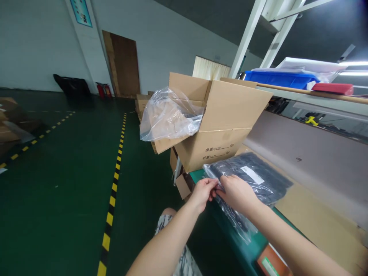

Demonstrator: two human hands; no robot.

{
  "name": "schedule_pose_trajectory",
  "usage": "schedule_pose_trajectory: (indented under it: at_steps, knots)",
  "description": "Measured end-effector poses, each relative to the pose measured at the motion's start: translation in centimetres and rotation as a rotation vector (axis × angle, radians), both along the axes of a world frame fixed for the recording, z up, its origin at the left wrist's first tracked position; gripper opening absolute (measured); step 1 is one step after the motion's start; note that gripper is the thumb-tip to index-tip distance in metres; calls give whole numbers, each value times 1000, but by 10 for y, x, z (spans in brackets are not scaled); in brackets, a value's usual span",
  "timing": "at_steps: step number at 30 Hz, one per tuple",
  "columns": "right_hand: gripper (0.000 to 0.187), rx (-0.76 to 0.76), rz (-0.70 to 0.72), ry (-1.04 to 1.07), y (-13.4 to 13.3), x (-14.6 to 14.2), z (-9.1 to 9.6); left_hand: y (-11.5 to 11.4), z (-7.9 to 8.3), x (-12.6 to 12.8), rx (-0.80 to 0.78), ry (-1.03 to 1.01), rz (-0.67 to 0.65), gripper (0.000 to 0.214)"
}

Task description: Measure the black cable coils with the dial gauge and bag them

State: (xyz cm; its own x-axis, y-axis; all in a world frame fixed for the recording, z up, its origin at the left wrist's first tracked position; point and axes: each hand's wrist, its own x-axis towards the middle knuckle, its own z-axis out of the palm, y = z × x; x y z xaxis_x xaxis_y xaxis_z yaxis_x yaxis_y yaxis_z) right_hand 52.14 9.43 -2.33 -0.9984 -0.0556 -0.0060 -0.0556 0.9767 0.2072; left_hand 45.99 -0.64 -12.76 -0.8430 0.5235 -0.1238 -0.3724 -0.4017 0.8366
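Two bare hands meet at the near-left edge of a clear plastic bag (270,186), and that's where all the action is! The left hand (203,193) has thumb and fingertips pressed together, pinching the plastic rim. Right beside it, the right hand (236,191) curls in from the other side, seen mostly from its back; its thumb and fingers appear to nip the same edge, though the tips are partly tucked away.

And where's the bag? Lying flat on the green table (254,247), just in front of the carton (220,142), its dark contents inside and its white label (252,175) face up.

So how does it stand? Contents bagged: done. Label on show: done. The edge looks like work in progress, with no finished closure to be seen; whether it's being sealed or opened, no telling from here.

Over at the carton, nothing is closed: flaps up, and a loose plastic liner (169,119) spilling across the left one. This bag lies outside it. More plastic droops below the hands, and whether that's a second bag is anyone's guess.
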Motion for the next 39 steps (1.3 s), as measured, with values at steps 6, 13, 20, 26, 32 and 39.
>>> schedule_pose_trajectory:
  at_steps: [6, 13, 20, 26, 32, 39]
  knots:
    - [24, 28, -58, -228, 3, -21, 16, 3, -5, -3, -3, 60, 5, 51]
    - [24, 74, -12, -293, 0, -22, 23, 6, -15, -5, 122, 78, -24, 53]
    - [25, 121, -12, -272, -1, -17, 15, 6, -18, -7, 219, 67, -84, 54]
    - [25, 99, -9, -337, -3, -25, 20, 5, -18, -11, 196, 101, -104, 52]
    - [25, 9, -11, -374, 5, -34, 32, 7, -17, -16, 210, 111, -106, 50]
    - [23, -30, -25, -346, 14, -35, 30, 6, -29, -21, 176, 114, -142, 32]
